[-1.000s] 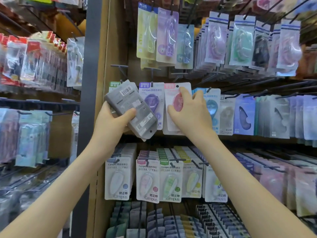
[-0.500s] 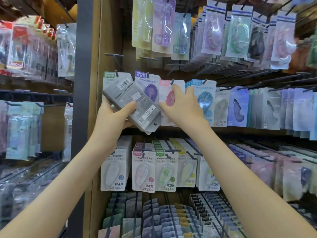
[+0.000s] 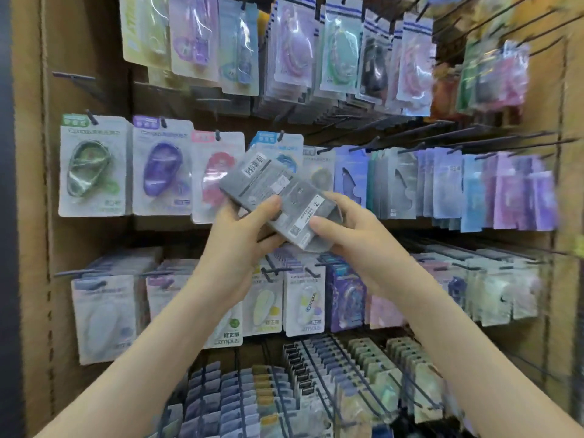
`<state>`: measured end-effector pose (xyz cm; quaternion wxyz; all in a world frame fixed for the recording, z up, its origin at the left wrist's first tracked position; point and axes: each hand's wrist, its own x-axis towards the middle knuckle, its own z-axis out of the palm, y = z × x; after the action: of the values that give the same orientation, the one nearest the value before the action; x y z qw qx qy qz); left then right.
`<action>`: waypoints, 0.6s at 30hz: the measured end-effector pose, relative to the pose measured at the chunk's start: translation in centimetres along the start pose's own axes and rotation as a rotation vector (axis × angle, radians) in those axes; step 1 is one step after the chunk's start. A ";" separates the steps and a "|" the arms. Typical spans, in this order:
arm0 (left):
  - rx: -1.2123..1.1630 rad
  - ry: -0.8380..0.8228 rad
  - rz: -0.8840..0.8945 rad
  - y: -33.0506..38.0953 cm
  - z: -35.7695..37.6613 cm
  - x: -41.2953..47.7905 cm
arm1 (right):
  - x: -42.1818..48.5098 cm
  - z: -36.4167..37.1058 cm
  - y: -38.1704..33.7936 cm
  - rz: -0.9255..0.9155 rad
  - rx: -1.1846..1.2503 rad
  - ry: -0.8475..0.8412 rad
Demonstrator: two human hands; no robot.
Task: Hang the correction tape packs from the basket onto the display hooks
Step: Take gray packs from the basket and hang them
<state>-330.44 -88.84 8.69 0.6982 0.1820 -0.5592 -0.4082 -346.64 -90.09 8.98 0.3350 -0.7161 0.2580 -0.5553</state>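
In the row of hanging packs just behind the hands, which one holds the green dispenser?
The white card pack with the green tab, at the row's far left end. Its neighbours to the right hold a purple dispenser and a pink dispenser.

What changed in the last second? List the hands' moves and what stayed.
The right hand let go of the hanging pink pack and moved down to grip the lower end of the grey stack. The left hand carried the stack rightward. Unchanged: the left hand holds the stack; the pink pack still hangs.
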 end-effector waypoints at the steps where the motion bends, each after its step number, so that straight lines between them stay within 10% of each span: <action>1: 0.012 -0.003 -0.005 -0.9 1.4 0.1 | -0.3 -1.7 0.3 -0.015 0.024 0.036; 6: 0.549 0.189 0.278 -5.1 7.5 1.6 | -1.8 -12.1 1.3 -0.066 -0.065 0.200; 11: 1.361 -0.076 0.775 -10.6 15.4 2.1 | -1.9 -21.3 2.2 -0.130 -0.123 0.284; 18: 1.376 -0.074 0.589 -15.1 22.5 3.1 | -0.6 -26.1 3.1 -0.149 0.089 0.270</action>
<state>-356.73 -95.74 6.81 0.4880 0.4063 -0.7370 0.2316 -372.03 -96.64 10.35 0.2865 -0.6365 0.2222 -0.6807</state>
